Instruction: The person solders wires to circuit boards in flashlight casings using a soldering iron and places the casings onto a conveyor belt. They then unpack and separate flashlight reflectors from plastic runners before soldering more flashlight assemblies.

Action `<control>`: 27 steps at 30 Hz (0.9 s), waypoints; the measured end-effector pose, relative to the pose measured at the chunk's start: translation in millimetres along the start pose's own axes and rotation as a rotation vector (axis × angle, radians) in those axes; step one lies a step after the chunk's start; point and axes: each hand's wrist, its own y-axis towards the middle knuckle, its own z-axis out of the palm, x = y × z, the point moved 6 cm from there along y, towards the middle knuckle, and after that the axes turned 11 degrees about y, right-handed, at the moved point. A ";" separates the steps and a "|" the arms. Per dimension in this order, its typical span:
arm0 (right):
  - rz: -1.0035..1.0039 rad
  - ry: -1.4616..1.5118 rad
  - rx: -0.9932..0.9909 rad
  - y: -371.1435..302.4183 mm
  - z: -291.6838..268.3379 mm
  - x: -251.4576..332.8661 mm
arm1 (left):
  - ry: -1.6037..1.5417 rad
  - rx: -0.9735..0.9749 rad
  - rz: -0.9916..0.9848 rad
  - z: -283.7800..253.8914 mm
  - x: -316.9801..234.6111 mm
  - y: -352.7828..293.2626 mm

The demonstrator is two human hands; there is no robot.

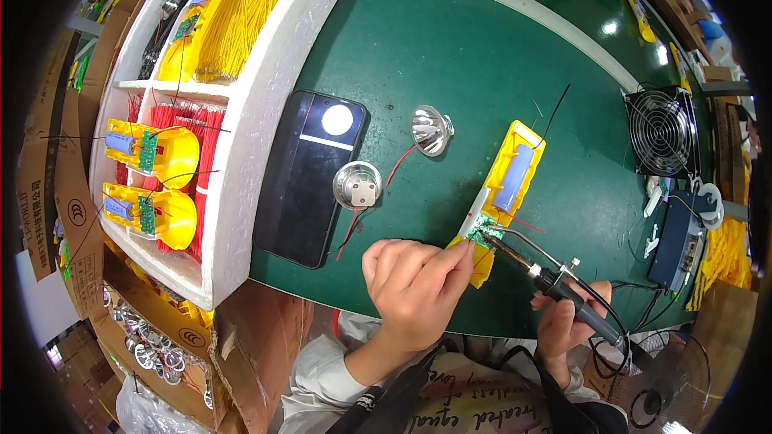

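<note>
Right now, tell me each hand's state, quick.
Left hand: curled at the yellow housing; exact grip cannot be told.
Right hand: closed, holding the soldering iron.

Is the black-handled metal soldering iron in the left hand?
No, the right hand holds the black-handled metal soldering iron, while the left hand is at the yellow plastic housing.

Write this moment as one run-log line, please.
left hand: at yellow plastic housing | right hand: holds black-handled soldering iron, tip at green circuit board | housing: blue cylinder inside
</note>
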 end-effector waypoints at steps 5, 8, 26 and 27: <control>0.002 -0.004 0.008 1.4 3.2 1.1 | 0.012 0.009 0.002 1.8 3.3 -3.8; 0.000 -0.001 0.005 1.7 2.5 2.0 | 0.012 0.001 0.002 1.2 2.5 -2.8; -0.255 -0.087 -0.416 15.4 -86.6 19.1 | -0.023 0.026 -0.019 2.6 1.8 -2.9; -0.248 -0.092 -0.415 15.2 -87.9 17.6 | -0.022 0.034 -0.048 3.1 4.1 -4.3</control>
